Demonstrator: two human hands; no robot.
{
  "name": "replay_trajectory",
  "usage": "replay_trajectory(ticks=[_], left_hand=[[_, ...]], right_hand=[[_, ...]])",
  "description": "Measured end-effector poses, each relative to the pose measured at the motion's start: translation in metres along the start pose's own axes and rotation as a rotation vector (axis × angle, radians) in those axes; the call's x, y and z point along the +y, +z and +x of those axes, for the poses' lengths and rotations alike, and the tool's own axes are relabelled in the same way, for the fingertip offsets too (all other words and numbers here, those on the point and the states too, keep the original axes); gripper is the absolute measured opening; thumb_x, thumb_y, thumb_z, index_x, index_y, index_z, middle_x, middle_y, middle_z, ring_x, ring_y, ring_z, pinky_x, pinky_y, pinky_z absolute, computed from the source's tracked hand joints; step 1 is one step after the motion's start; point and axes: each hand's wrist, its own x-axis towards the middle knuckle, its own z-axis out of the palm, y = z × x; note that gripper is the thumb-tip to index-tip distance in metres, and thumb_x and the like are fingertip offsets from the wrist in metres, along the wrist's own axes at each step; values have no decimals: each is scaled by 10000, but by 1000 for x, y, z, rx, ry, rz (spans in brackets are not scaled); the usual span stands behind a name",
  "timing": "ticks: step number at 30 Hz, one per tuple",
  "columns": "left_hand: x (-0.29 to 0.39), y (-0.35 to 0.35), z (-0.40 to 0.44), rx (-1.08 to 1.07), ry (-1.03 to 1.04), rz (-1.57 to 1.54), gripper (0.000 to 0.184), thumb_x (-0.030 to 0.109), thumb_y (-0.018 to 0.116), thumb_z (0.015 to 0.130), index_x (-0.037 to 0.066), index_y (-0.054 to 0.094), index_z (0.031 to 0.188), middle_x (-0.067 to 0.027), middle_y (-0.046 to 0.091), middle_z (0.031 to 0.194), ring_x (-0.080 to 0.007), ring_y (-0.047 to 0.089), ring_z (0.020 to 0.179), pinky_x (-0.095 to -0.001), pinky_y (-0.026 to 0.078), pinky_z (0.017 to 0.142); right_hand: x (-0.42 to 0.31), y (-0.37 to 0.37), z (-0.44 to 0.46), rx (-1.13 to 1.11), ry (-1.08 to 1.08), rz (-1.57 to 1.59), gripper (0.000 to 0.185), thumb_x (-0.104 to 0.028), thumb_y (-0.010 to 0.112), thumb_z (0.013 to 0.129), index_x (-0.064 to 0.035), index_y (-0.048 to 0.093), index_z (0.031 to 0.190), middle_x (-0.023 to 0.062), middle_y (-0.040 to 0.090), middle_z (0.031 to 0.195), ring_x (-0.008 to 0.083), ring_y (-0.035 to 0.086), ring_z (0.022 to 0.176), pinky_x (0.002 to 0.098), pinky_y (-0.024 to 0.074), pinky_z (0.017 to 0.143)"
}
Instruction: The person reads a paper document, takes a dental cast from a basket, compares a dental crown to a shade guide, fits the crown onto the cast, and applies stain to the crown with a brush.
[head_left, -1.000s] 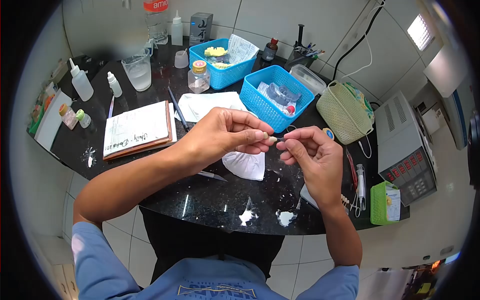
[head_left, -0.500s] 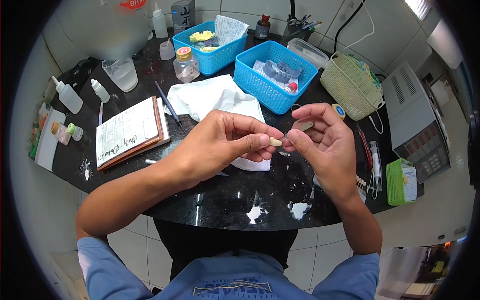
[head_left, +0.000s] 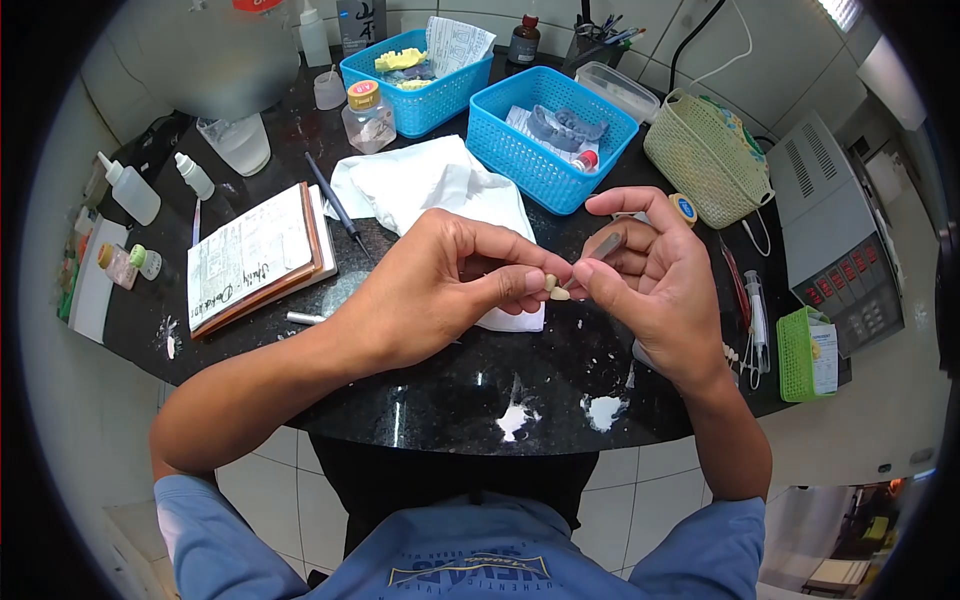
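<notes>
Two small tooth-shaped pieces (head_left: 555, 288) are presented at the centre of the view, above the dark worktop (head_left: 450, 412), between the two hands. By the left hand (head_left: 455, 272) the upper piece is gripped, thumb and index finger being pressed together on it. The lower piece is seen just under it, and whether it is joined to anything cannot be told. By the right hand (head_left: 650, 270) a grey strip (head_left: 607, 245) is pinched, slanted across the inside of the fingers; its thumb tip is placed just beside the pieces, and its index finger is raised away.

Measured from the pieces, a blue basket (head_left: 530, 178) is set at twelve o'clock, with grey moulded forms (head_left: 565, 130) held inside. A white cloth (head_left: 425, 185) is spread at ten o'clock, partly covered by the left hand. At nine o'clock a notebook (head_left: 250, 265) is laid, with a slim dark tool (head_left: 335, 200) placed just beyond its upper right edge. A pale green basket (head_left: 690, 190) is stood at two o'clock, and a machine with red digits (head_left: 835, 245) near three. White powder (head_left: 515, 418) is scattered in two patches, either side of six o'clock.
</notes>
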Motion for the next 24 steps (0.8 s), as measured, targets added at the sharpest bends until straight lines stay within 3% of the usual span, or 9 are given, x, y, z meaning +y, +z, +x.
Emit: replay_trajectory(ticks=[7, 24], left_hand=[[3, 3, -1, -8, -38, -4, 242, 99, 636, 932, -26, 676, 1135, -109, 712, 1004, -123, 675, 890, -271, 562, 855], [-1, -2, 1, -77, -134, -91, 206, 78, 634, 932, -41, 677, 1095, -109, 708, 993, -148, 685, 905, -275, 559, 849]], right_hand=[[3, -1, 0, 42, -28, -110, 225, -70, 707, 863, -12, 598, 1052, 50, 647, 860, 68, 645, 777, 191, 530, 713], [3, 1, 1, -26, -31, -66, 261, -79, 658, 906, 26, 610, 1140, 58, 664, 869, 87, 667, 788, 208, 550, 741]])
